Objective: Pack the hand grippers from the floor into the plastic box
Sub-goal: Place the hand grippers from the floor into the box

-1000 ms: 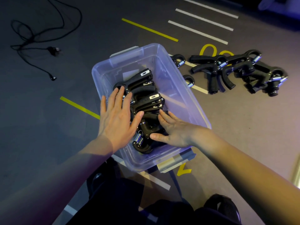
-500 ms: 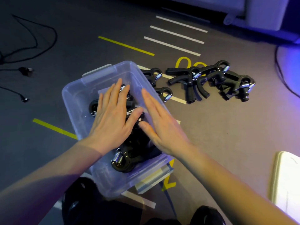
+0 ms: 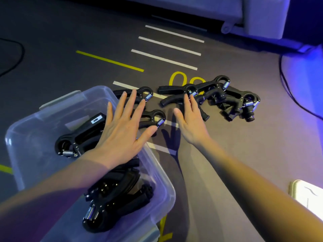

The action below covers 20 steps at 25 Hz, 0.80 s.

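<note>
A clear plastic box (image 3: 22,130) sits on the floor at lower left with several black hand grippers (image 3: 115,194) inside. My left hand (image 3: 122,133) hovers flat with spread fingers over the box's far right rim, above two black grippers (image 3: 155,117) lying just beyond it. My right hand (image 3: 192,123) reaches out with straight fingers, its fingertips at the spring of a gripper in the pile of several black grippers (image 3: 227,98) on the floor. Neither hand holds anything.
White and yellow tape lines (image 3: 164,58) mark the grey floor. A black cable (image 3: 288,88) runs at the right, another at far left. A white flat object (image 3: 309,194) lies at lower right. Grey furniture (image 3: 253,14) stands at the back.
Both hands have lifted out of the box and moved forward and right towards the grippers on the floor. The view has swung up and right.
</note>
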Each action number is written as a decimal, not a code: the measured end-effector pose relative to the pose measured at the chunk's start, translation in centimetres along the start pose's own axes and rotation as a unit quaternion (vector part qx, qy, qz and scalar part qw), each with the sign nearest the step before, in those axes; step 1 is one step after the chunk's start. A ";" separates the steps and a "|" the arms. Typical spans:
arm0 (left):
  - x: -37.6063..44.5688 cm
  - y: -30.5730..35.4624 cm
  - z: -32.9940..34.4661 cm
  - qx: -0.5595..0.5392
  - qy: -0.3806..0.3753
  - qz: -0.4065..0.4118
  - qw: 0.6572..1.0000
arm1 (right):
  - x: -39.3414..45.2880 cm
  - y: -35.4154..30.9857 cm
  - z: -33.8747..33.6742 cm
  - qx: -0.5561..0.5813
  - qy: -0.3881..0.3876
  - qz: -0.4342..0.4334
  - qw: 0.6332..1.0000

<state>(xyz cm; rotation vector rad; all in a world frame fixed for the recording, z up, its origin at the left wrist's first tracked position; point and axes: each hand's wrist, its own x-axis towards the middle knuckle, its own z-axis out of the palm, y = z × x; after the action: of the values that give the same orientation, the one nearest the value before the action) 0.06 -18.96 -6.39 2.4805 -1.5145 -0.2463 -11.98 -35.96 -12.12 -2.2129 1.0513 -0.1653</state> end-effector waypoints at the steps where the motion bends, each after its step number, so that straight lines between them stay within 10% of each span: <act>1: 0.6 0.0 -0.1 0.002 -0.007 -0.008 1.000 | 1.2 0.5 0.2 -0.003 -0.002 0.033 0.999; 20: 1.2 0.4 -0.7 0.035 -0.059 -0.029 0.997 | 10.9 -0.9 -1.9 -0.185 -0.155 0.288 0.927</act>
<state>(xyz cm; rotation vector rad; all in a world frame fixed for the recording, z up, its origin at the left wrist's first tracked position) 0.44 -20.12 -5.66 2.6091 -1.5225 -0.3626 -4.82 -44.42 -11.90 -2.0368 1.5848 0.6716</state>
